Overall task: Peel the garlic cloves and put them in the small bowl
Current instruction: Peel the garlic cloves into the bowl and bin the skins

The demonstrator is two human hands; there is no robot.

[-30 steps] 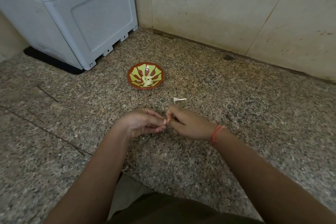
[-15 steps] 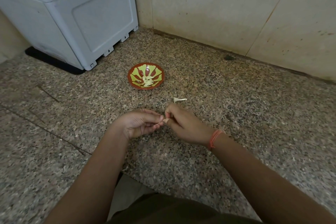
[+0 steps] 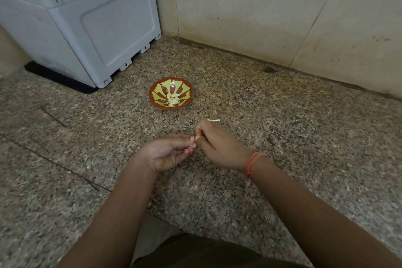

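Nearest, two bare arms are stretched out over the speckled stone surface (image 3: 304, 137). An orange thread band (image 3: 252, 162) is worn on the right wrist.

The left hand (image 3: 168, 152) and the right hand (image 3: 219, 150) are held close together, fingertips almost touching. One small garlic clove (image 3: 198, 137) is pinched between them. It is held by the curled fingers and thumb of the left hand, and its top end is nipped by the fingers of the right hand. A thin bit of skin may be hanging under the clove, but it is too small to be sure.

Since a second ago, both hands have been moved a little farther away. The right hand has been tipped upward, as if skin is being pulled off. So the clove is likely still being peeled and is not ready for the bowl yet.

Just behind the right hand, a white scrap of skin (image 3: 214, 120) is left on the surface, partly hidden by the knuckles.

Farther off, well apart from the hands, the small bowl (image 3: 159, 91) is seen. A little heap of peeled cloves (image 3: 174, 99) is lying in it, the same as before.

Farthest away, a grey box (image 3: 87, 24) is seen on the left, and a tiled wall (image 3: 250, 6) behind.
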